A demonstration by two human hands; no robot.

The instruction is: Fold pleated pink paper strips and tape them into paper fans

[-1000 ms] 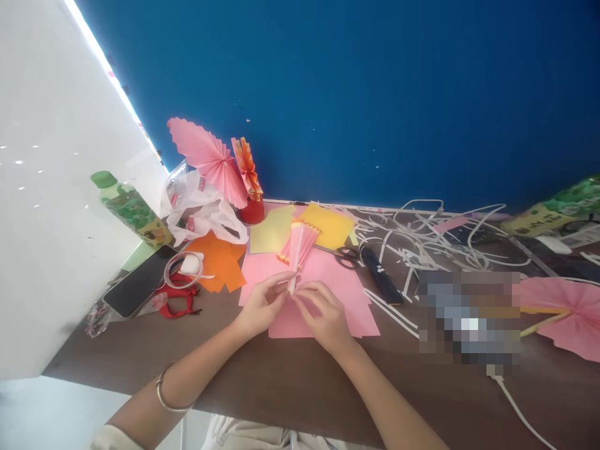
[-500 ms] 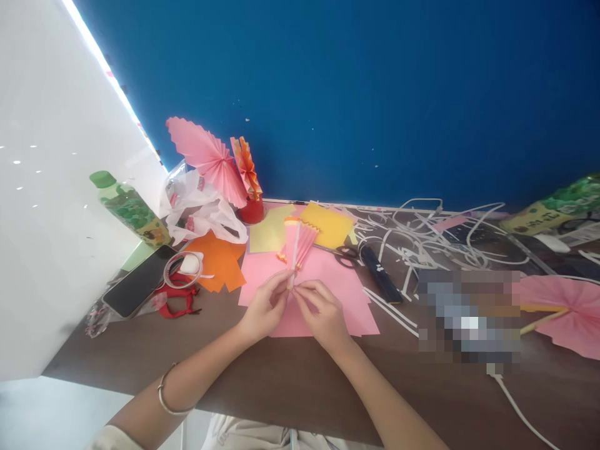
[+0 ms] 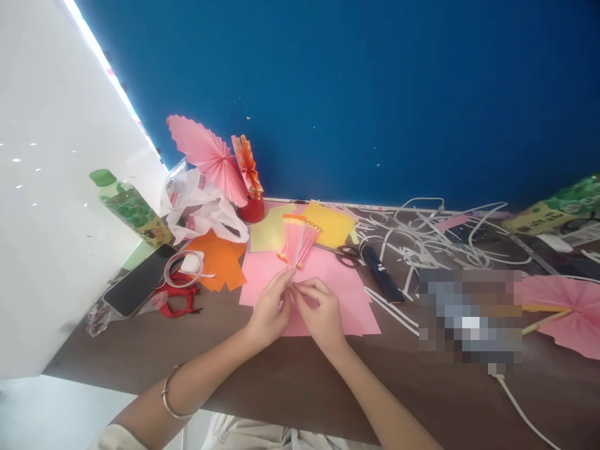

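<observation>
A pleated pink paper fan (image 3: 298, 242) with orange and yellow edging spreads away from me, its narrow end between my fingers. My left hand (image 3: 270, 307) is closed on that narrow end. My right hand (image 3: 321, 312) pinches at the same spot from the other side; its fingertips meet the left ones, and what exactly they grip is too small to make out. Under both hands lie sheets of pink paper (image 3: 356, 306). Beyond the fan are a pale yellow sheet (image 3: 267, 232) and a deeper yellow sheet (image 3: 335, 226).
Scissors (image 3: 347, 255) and a dark box cutter (image 3: 380, 275) lie right of the fan, before tangled white strips and cables (image 3: 450, 234). Left are orange paper (image 3: 218, 265), a phone (image 3: 140, 281), a tape roll (image 3: 175, 278) and a bottle (image 3: 134, 206). Finished fans (image 3: 210, 156) stand behind.
The pleated fan has opened wider at its left side. My left hand has turned slightly and shifted a little right; both hands stay together at the narrow end.
</observation>
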